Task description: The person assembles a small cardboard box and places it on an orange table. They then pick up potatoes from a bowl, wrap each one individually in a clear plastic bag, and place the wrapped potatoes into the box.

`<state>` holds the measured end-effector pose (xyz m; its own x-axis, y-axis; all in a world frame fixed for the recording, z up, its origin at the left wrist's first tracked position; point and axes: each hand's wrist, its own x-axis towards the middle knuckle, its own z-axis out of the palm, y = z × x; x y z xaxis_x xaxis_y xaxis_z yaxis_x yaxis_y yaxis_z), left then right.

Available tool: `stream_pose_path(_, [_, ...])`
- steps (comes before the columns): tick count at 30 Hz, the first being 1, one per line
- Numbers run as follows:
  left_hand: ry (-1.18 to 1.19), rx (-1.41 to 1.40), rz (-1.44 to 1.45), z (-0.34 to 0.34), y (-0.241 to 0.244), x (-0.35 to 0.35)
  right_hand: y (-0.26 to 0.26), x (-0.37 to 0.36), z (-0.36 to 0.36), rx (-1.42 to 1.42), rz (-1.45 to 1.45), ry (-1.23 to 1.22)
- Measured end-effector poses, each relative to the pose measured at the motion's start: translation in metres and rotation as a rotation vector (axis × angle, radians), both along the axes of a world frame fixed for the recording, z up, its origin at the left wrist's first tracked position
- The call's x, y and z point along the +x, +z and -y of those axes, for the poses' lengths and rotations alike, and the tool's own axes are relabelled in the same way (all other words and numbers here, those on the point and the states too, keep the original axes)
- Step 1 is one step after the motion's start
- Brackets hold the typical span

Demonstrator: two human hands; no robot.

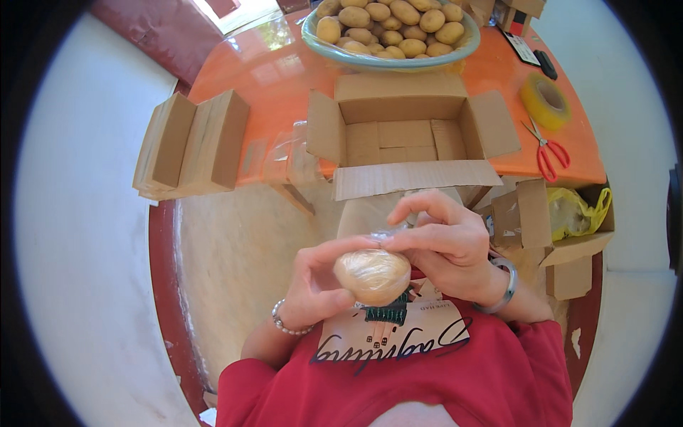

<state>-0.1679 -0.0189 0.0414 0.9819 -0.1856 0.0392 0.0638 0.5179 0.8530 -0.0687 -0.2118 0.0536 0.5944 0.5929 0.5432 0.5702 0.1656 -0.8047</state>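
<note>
A potato wrapped in clear plastic film (372, 276) is in my left hand (323, 280), thumb on its near side and index finger along its far edge. My right hand (451, 248) pinches the gathered film at the top of the potato between thumb and fingers, its index finger raised and bent. Just beyond my hands, an open cardboard box (418, 179) stands on the orange table (272, 80) with its flaps spread; no contents show inside. At the table's far side, a pale blue basin (392, 63) lined with clear plastic holds several unwrapped potatoes (391, 24).
Two closed cardboard boxes (227, 141) stand at the table's left edge, with clear plastic pieces (293, 152) nearby. On the right lie red-handled scissors (553, 159), a roll of yellowish tape (545, 101) and a black object (545, 64). Below stands a carton (579, 248) with a yellow plastic bag (572, 213).
</note>
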Motion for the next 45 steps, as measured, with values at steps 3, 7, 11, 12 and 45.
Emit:
stream_pose_path(3, [0.035, -0.041, 0.027, -0.007, -0.002, 0.002, 0.011, -0.005, -0.011, -0.115, -0.168, -0.142])
stream_pose_path(7, [0.167, -0.144, 0.075, -0.007, 0.003, 0.008, 0.005, 0.001, -0.014, -0.097, -0.244, 0.073])
stream_pose_path(11, [0.149, -0.193, 0.086, -0.007, -0.001, 0.015, 0.005, 0.001, -0.014, -0.178, -0.104, -0.032])
stream_pose_path(12, [0.124, -0.199, 0.083, -0.008, -0.002, 0.016, 0.006, 0.002, -0.015, -0.167, -0.048, -0.072])
stream_pose_path(45, [0.263, 0.300, 0.067, 0.013, 0.048, 0.091, 0.057, 0.081, -0.002, -0.396, 0.334, 0.022])
